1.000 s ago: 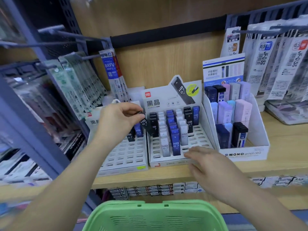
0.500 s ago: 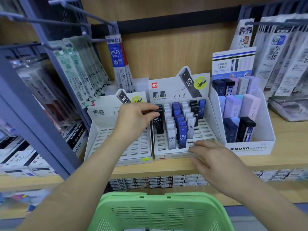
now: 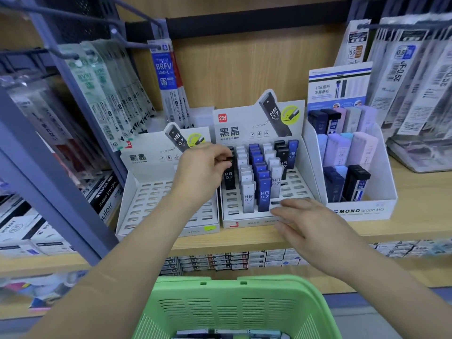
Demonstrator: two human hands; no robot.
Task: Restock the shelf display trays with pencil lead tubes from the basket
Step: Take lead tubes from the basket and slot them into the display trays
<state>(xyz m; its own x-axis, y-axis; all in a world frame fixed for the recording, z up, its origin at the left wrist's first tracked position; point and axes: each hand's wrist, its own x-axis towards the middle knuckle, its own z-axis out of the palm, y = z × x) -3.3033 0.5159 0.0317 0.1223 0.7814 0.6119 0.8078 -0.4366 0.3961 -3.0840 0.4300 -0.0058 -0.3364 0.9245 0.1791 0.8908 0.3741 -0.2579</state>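
While the left hand [image 3: 203, 171] pinches the capped top of a black rectangular plastic pencil lead tube [image 3: 229, 179] marked HB 0.7 between thumb and curled fingertips, that tube stands upright in the leftmost column of a white cardboard display tray [image 3: 297, 182] with a slotted floor. Whether its foot sits fully in a slot cannot be told. Just right of the pinch, in the same tray, run columns of white lead tubes [image 3: 247, 195] and blue lead tubes [image 3: 264, 192], all upright. Left of the grip, partly under the wrist, lies a second white slotted cardboard tray [image 3: 149, 201].

Below and right of the grip, the right hand [image 3: 310, 227] lies flat with straight fingers, holding nothing, its fingertips touching the front edge of the first tray. Well below the grip, nearest the camera, is a green plastic basket [image 3: 234, 307] with slatted walls; a few tubes show at its bottom, cut off by the frame. Further right of the grip stands a white MONO carton [image 3: 362, 210] of pastel and dark cases. Above and left hang clear refill packets [image 3: 107, 99] on metal hooks.
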